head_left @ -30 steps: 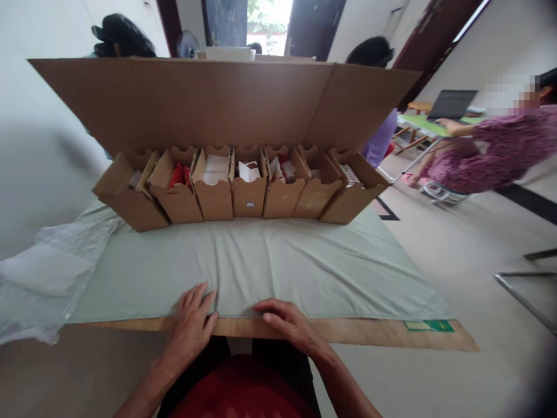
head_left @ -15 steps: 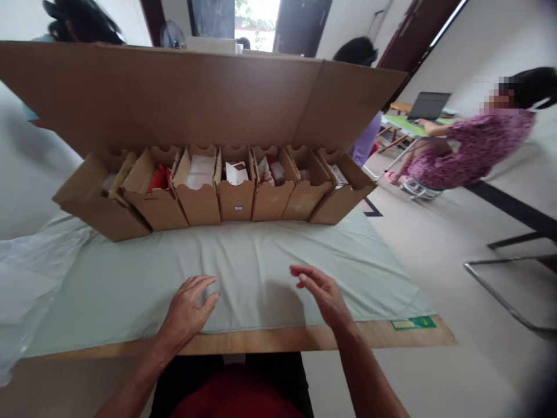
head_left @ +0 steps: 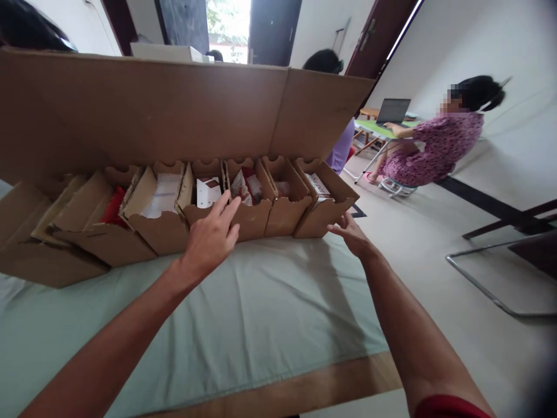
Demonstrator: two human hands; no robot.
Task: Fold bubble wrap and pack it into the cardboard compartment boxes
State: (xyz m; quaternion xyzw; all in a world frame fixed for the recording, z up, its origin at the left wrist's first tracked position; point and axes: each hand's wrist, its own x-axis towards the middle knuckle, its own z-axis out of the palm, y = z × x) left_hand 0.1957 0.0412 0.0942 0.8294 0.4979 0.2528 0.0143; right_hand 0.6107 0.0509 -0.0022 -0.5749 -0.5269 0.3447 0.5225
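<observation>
A row of several open cardboard bins (head_left: 169,235) stands on a pale green cloth (head_left: 243,313). My left hand (head_left: 213,232), fingers apart and nothing in it, reaches over the front of the middle bins. Beyond its fingertips a bin holds a crumpled clear packet with red in it (head_left: 248,188). One bin to the left contains a white box (head_left: 209,193). By the lower right corner of the rightmost bin (head_left: 322,215) is my right hand (head_left: 352,235), fingers spread; whether it touches the cardboard I cannot tell. That bin holds a printed white package (head_left: 317,186).
A tall cardboard panel (head_left: 174,110) rises behind the bins. Further left, bins hold clear plastic packs (head_left: 163,194) and a red item (head_left: 115,206). At right a seated person (head_left: 435,139) uses a laptop (head_left: 394,111); a metal-framed chair (head_left: 483,290) stands nearer.
Both hands have moved forward from above the cloth to the bins, the right one out to the rightmost bin. The view has shifted closer and to the right.
</observation>
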